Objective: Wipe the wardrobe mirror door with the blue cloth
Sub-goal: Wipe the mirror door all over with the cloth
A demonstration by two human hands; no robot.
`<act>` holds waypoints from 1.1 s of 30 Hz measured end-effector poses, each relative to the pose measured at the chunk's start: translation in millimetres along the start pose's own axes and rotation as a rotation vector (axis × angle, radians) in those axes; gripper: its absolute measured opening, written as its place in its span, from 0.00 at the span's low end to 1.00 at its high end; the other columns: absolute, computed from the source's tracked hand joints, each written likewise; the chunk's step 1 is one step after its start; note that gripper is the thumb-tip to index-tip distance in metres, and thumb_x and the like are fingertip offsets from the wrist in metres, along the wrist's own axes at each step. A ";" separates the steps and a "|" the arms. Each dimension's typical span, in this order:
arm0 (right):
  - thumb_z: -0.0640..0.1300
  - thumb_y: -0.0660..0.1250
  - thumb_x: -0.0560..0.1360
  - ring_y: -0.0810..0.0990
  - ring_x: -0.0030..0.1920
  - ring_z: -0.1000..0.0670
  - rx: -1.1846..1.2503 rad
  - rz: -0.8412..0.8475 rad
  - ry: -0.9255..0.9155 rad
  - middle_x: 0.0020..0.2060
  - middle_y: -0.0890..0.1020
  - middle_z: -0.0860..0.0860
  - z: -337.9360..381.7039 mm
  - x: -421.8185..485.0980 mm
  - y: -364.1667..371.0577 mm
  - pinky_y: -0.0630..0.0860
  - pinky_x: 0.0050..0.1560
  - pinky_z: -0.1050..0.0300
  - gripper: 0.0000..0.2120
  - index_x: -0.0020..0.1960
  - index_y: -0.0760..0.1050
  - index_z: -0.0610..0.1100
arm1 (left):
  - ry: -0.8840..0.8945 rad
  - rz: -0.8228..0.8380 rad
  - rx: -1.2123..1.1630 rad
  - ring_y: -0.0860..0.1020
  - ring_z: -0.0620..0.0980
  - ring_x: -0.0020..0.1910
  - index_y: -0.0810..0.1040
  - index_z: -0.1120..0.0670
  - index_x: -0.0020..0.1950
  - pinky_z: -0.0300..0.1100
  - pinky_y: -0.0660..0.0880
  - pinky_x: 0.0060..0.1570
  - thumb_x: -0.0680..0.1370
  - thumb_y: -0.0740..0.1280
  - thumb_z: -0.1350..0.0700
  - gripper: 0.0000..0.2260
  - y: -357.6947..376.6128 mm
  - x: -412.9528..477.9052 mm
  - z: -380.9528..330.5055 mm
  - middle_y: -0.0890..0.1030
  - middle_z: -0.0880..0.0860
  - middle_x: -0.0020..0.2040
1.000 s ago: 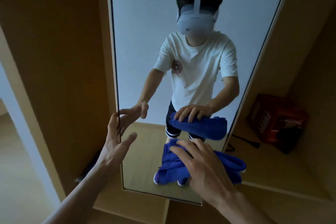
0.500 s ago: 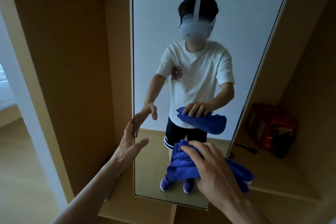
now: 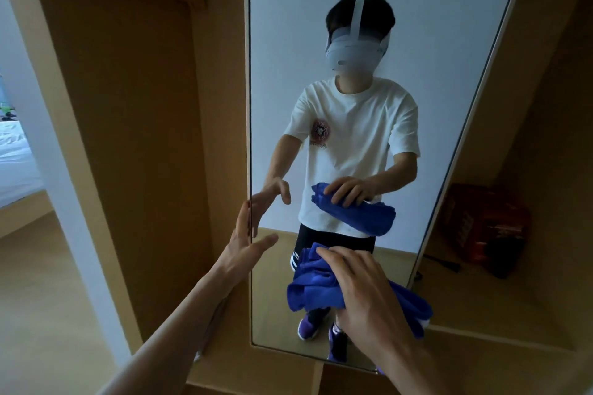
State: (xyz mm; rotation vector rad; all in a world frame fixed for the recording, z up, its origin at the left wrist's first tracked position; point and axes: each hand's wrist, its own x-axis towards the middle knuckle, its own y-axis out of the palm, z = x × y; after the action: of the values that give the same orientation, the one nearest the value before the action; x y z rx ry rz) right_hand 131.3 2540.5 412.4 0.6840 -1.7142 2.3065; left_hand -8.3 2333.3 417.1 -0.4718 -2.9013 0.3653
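Observation:
The tall mirror door point(image 3: 417, 9) of the wardrobe fills the middle of the head view and reflects a person in a white T-shirt. My right hand point(image 3: 362, 295) presses a bunched blue cloth point(image 3: 317, 289) flat against the lower part of the glass, fingers spread and nearly straight over it. My left hand point(image 3: 245, 247) holds the mirror's left edge, fingers behind the edge and thumb lying on the glass side. The cloth's reflection shows a little higher in the mirror.
An open wooden wardrobe bay point(image 3: 128, 138) with a hanging rail stands to the left of the door. A red box point(image 3: 484, 224) and a dark cable sit on a shelf to the right. A bed point(image 3: 16, 163) shows at far left.
The view has tilted up and shifted, so the mirror sits further right in frame. My right hand with the cloth has slid slightly upward on the glass. My left hand stays on the mirror's edge.

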 end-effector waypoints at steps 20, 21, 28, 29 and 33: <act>0.43 0.83 0.55 0.79 0.56 0.46 -0.108 -0.131 -0.211 0.62 0.78 0.50 -30.1 45.2 -52.2 0.80 0.52 0.50 0.40 0.65 0.75 0.52 | 0.092 -0.361 0.078 0.65 0.51 0.77 0.48 0.38 0.83 0.61 0.71 0.71 0.70 0.68 0.30 0.46 27.8 12.1 -40.0 0.59 0.50 0.82; 0.44 0.84 0.53 0.79 0.56 0.46 -0.129 -0.140 -0.227 0.61 0.79 0.50 -30.6 46.8 -53.9 0.80 0.52 0.50 0.41 0.65 0.76 0.53 | 0.103 -0.368 0.073 0.66 0.50 0.77 0.48 0.38 0.83 0.57 0.72 0.70 0.70 0.68 0.31 0.47 27.5 11.1 -44.0 0.59 0.49 0.82; 0.45 0.82 0.50 0.77 0.54 0.46 -0.186 -0.195 -0.307 0.59 0.78 0.51 -30.3 67.9 -65.3 0.78 0.54 0.44 0.44 0.64 0.74 0.58 | 0.161 -0.382 0.049 0.75 0.37 0.66 0.46 0.38 0.83 0.35 0.75 0.56 0.70 0.66 0.29 0.48 16.3 14.3 -62.8 0.65 0.50 0.80; 0.46 0.82 0.50 0.78 0.54 0.46 -0.190 -0.191 -0.307 0.59 0.78 0.51 -29.9 72.1 -68.6 0.79 0.54 0.45 0.44 0.65 0.73 0.58 | 0.171 -0.391 0.051 0.74 0.42 0.69 0.47 0.38 0.83 0.40 0.74 0.59 0.69 0.66 0.27 0.48 14.8 15.6 -68.0 0.65 0.50 0.80; 0.44 0.82 0.52 0.78 0.57 0.47 -0.214 -0.180 -0.294 0.62 0.78 0.51 -27.2 84.6 -84.7 0.78 0.53 0.48 0.47 0.69 0.71 0.57 | 0.219 -0.416 0.052 0.71 0.48 0.72 0.46 0.37 0.83 0.47 0.74 0.62 0.67 0.65 0.26 0.49 10.7 24.6 -89.2 0.62 0.51 0.80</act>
State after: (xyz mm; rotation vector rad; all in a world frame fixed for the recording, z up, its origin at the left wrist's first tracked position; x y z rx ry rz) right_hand 85.2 2582.5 518.1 1.1255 -1.8944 1.9434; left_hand -9.0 2370.1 502.6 0.0989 -2.6747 0.3001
